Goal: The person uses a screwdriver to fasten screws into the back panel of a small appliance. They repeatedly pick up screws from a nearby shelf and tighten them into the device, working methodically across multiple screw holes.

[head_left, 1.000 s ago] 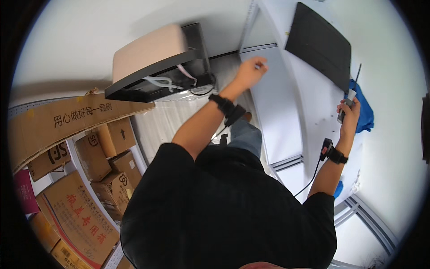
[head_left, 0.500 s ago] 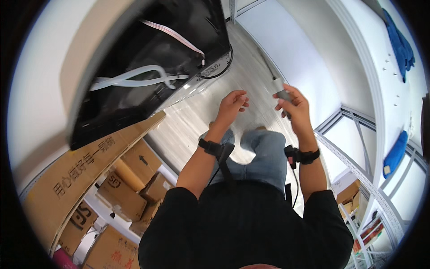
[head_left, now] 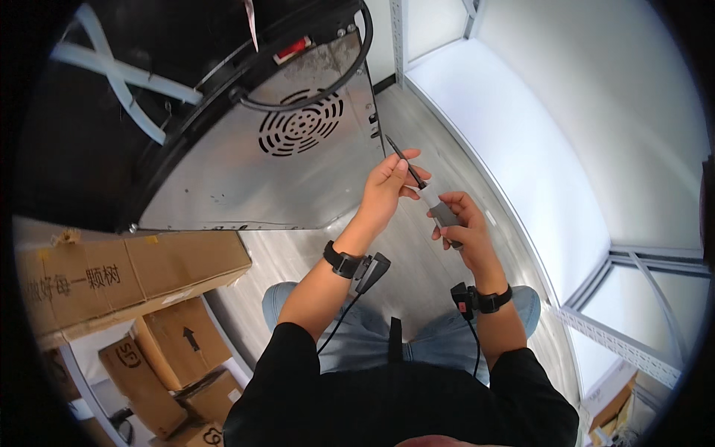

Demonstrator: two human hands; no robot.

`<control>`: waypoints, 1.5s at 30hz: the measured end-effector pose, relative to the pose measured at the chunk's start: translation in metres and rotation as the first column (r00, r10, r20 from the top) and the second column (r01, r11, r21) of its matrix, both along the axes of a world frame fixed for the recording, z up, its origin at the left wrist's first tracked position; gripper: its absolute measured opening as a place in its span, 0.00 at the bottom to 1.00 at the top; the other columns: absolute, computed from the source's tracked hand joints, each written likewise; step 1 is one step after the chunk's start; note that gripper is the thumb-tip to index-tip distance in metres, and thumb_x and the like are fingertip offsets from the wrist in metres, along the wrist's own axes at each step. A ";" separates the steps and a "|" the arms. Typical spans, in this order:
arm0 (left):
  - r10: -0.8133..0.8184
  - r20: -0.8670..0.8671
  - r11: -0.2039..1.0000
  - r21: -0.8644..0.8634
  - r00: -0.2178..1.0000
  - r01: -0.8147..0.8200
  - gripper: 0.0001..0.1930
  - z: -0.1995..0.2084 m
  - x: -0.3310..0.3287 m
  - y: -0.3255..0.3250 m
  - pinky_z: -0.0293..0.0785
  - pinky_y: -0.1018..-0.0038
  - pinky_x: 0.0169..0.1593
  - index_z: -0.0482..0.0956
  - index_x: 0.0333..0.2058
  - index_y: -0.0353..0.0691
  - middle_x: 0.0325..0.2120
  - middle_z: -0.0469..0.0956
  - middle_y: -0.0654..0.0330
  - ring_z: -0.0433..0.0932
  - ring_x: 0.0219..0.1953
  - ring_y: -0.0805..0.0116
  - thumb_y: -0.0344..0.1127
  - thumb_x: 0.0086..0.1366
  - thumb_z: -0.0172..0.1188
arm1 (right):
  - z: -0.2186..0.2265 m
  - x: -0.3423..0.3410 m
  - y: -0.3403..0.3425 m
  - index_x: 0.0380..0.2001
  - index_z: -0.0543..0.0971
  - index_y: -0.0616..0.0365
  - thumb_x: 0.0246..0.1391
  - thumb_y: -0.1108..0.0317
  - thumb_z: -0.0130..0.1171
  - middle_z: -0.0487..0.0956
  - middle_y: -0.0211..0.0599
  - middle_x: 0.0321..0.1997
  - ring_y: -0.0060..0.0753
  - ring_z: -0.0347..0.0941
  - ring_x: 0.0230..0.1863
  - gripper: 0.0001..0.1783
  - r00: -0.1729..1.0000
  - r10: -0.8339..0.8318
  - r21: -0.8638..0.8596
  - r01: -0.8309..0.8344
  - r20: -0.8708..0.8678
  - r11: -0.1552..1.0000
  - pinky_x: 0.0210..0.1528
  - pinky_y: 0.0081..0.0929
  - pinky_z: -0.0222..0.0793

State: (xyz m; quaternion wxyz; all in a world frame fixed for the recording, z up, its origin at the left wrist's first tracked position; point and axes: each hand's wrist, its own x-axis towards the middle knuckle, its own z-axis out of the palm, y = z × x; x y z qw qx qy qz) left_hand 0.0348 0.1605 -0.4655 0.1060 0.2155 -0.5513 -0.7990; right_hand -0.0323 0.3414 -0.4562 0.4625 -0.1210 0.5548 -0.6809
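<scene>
A screwdriver [head_left: 445, 214] with a grey grip, a pale clear collar and a thin dark shaft spans both hands, its tip slanting up and left. My right hand [head_left: 471, 232] is closed around the grey grip. The fingers of my left hand [head_left: 381, 192] pinch the dark shaft. Just beyond the tip stands a large black appliance [head_left: 246, 179] with a bare metal side panel, a round slotted vent [head_left: 302, 123] and a looped black cable [head_left: 365, 52]. A red rocker switch [head_left: 293, 50] sits above the vent.
Pale crossed tubes [head_left: 119, 74] lie at the appliance's upper left. Cardboard boxes [head_left: 182, 339] fill a shelf at the lower left, under a long carton [head_left: 134, 279]. White metal shelving [head_left: 514, 141] lines the right side, with a perforated rail [head_left: 625, 339]. Grey floor [head_left: 298, 257] shows between.
I am lower, knees apart, and the appliance's metal side now looms larger. My left hand, empty before, has taken hold of the screwdriver's shaft. The right hand still grips the handle.
</scene>
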 end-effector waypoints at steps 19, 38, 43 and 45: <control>0.266 -0.238 0.962 0.003 0.934 -0.273 0.16 0.122 -0.010 0.006 0.74 0.80 0.31 0.63 0.54 0.38 0.31 0.79 0.57 0.80 0.29 0.70 0.39 0.72 0.41 | 0.099 0.002 0.009 0.52 0.67 0.60 0.53 0.75 0.56 0.73 0.38 0.44 0.15 0.68 0.26 0.22 0.930 -0.070 -0.283 -0.038 -0.360 0.958 0.23 0.15 0.63; 0.243 -0.337 0.968 0.017 0.910 -0.252 0.18 0.117 -0.023 -0.012 0.73 0.79 0.34 0.62 0.55 0.35 0.26 0.78 0.59 0.75 0.26 0.73 0.37 0.71 0.42 | 0.099 0.012 -0.007 0.52 0.66 0.60 0.54 0.77 0.54 0.70 0.38 0.45 0.13 0.66 0.23 0.21 0.945 -0.115 -0.265 0.031 -0.307 0.964 0.21 0.12 0.62; 0.231 -0.338 0.970 0.002 0.913 -0.244 0.18 0.116 -0.020 -0.013 0.72 0.80 0.33 0.62 0.55 0.34 0.26 0.78 0.59 0.75 0.26 0.73 0.36 0.71 0.41 | 0.097 0.012 -0.007 0.52 0.66 0.61 0.54 0.77 0.54 0.70 0.39 0.45 0.12 0.66 0.23 0.21 0.948 -0.108 -0.274 0.023 -0.300 0.961 0.20 0.12 0.62; 0.236 -0.326 0.968 -0.008 0.915 -0.252 0.18 0.118 -0.021 -0.013 0.72 0.80 0.33 0.61 0.55 0.34 0.26 0.78 0.59 0.75 0.25 0.73 0.36 0.71 0.41 | 0.096 0.012 -0.007 0.52 0.66 0.61 0.55 0.77 0.54 0.71 0.39 0.46 0.12 0.66 0.23 0.20 0.949 -0.107 -0.282 0.020 -0.297 0.959 0.20 0.12 0.62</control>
